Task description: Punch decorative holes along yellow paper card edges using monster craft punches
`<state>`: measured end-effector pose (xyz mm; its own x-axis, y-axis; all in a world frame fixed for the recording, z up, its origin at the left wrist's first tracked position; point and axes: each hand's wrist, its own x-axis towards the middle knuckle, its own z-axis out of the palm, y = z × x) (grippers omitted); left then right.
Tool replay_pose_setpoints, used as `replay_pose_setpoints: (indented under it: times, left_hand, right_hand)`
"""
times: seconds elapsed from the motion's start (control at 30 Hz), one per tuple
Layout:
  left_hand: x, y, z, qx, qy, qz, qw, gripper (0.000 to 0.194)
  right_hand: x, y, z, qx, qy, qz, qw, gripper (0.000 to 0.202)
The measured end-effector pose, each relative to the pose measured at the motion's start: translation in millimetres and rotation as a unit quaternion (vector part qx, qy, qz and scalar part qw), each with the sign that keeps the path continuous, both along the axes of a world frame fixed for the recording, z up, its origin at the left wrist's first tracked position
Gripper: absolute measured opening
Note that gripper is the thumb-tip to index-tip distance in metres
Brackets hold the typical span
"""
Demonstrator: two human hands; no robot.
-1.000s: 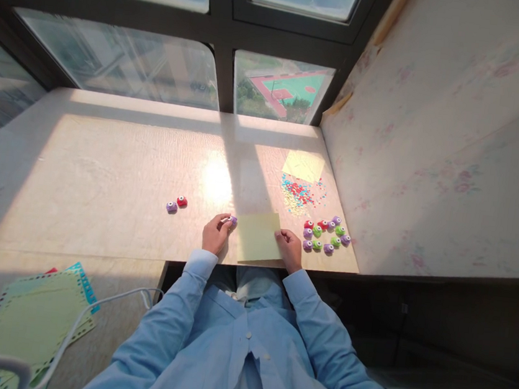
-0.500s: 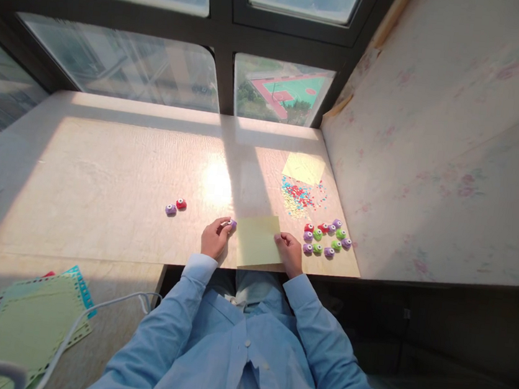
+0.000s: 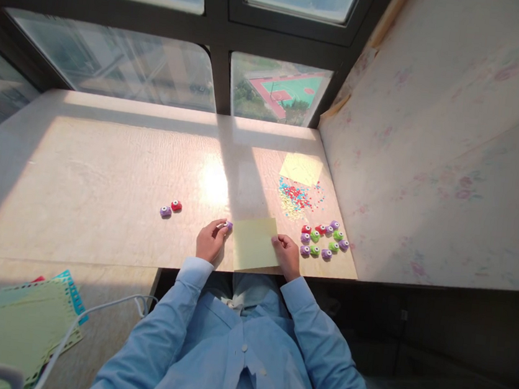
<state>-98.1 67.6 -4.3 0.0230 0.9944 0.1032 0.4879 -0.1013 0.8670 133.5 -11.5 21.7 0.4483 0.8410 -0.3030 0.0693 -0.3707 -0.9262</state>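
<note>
My left hand (image 3: pixel 210 240) pinches a small purple craft paper punch (image 3: pixel 228 225) beside the left edge of a pale yellow sheet of paper (image 3: pixel 255 244). Whether the punch touches that edge, I cannot tell. On the other side, my right hand (image 3: pixel 286 257) grips the sheet's right edge, thumb on top. The sheet is near the front edge of the table. Just right of this hand stand several more punches in purple, green and red, among them a green punch (image 3: pixel 314 251). Further left, a red punch (image 3: pixel 176 206) and a purple punch (image 3: pixel 165 212) sit side by side.
Tiny red, blue and yellow paper bits (image 3: pixel 295 197) lie scattered near a yellow paper piece (image 3: pixel 300 168). At lower left, coloured sheets (image 3: pixel 14 329) with punched edges are stacked under a white cable (image 3: pixel 66 335). A papered wall (image 3: pixel 434 145) bounds the right; windows rise behind.
The view has shifted slightly, so everything sits a little further left. Both hands keep their hold on the punch and the sheet.
</note>
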Motion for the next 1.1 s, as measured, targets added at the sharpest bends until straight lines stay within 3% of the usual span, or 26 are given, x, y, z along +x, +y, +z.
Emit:
replay_pose_setpoints:
  times: [0.4,0.87,0.97,1.1]
  left_hand:
    - [2.6,-0.1,3.2,0.021,0.012,-0.001,1.0,0.027]
    - [2.2,0.9,4.4,0.044,0.01,-0.031,0.998,0.024]
    - [0.2,0.4,6.3,0.067,0.016,-0.056,0.996,0.025]
    - [-3.2,-1.3,6.1,0.068,0.032,-0.071,0.995,0.027]
  right_hand:
    - [-0.1,-0.5,3.2,-0.014,0.02,0.002,1.0,0.05]
    - [3.5,-0.7,-7.1,-0.018,-0.016,0.064,0.998,0.052]
    - [3.8,-3.7,-8.9,-0.01,-0.058,0.087,0.994,0.053]
    - [9.7,-8.3,-3.7,0.035,-0.247,0.117,0.961,0.051]
